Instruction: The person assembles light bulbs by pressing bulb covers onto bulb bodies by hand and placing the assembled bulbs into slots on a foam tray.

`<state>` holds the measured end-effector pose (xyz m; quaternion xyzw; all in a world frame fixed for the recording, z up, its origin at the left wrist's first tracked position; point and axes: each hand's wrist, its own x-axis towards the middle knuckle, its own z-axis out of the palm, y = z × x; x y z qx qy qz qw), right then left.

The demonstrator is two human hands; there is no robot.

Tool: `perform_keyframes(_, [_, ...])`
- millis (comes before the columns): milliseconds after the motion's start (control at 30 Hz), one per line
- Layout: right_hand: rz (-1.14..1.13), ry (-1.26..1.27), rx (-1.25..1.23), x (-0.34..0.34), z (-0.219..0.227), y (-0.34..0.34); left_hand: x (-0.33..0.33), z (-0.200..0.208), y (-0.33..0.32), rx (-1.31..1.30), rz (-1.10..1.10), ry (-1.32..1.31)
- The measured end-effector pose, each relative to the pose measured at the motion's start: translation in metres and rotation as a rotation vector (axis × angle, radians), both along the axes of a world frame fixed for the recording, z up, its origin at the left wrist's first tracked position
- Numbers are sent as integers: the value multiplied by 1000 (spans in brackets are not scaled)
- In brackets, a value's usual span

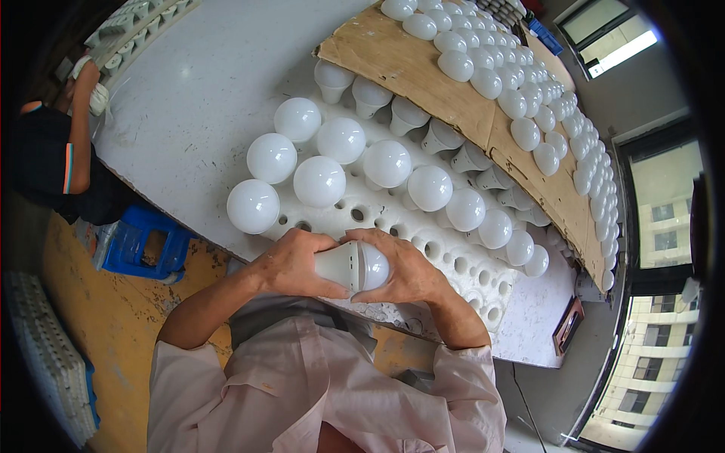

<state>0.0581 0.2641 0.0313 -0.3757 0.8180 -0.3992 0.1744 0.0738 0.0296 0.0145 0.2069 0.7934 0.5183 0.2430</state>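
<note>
Both of my hands hold one white light bulb [340,265] on its side, just above the table's near edge. My left hand [291,264] is closed round the housing, whose narrow end points left. My right hand [408,266] is wrapped about the glossy dome [374,266] at the other end. A dark seam line and small marks show where dome and housing meet. Right beyond my hands lies a white foam tray [393,215] with rows of round holes. Several bulbs with round domes [319,181] stand in it, while its nearest holes hold nothing.
A cardboard sheet [423,79] lies over more upright bulbs, with many white domes [487,83] on top. A small framed object [568,326] stands at the table's right corner. To the left are a blue stool [143,245] and another person [57,155]; stacked trays [49,355] stand lower left.
</note>
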Motion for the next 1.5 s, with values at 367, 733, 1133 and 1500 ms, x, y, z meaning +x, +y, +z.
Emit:
perform_keyframes(367, [-21, 112, -24, 6, -10, -7, -2, -10, 5, 40, 26, -38])
perform_keyframes(733, [65, 345, -233, 6, -30, -9, -6, -10, 7, 3, -49, 37])
perform_keyframes(1133, [117, 370, -313, 4, -34, -11, -14, 3, 13, 49, -65, -296])
perform_keyframes(1500, [-70, 441, -543, 15, -38, -24, -15, -2, 23, 148, -111, -397])
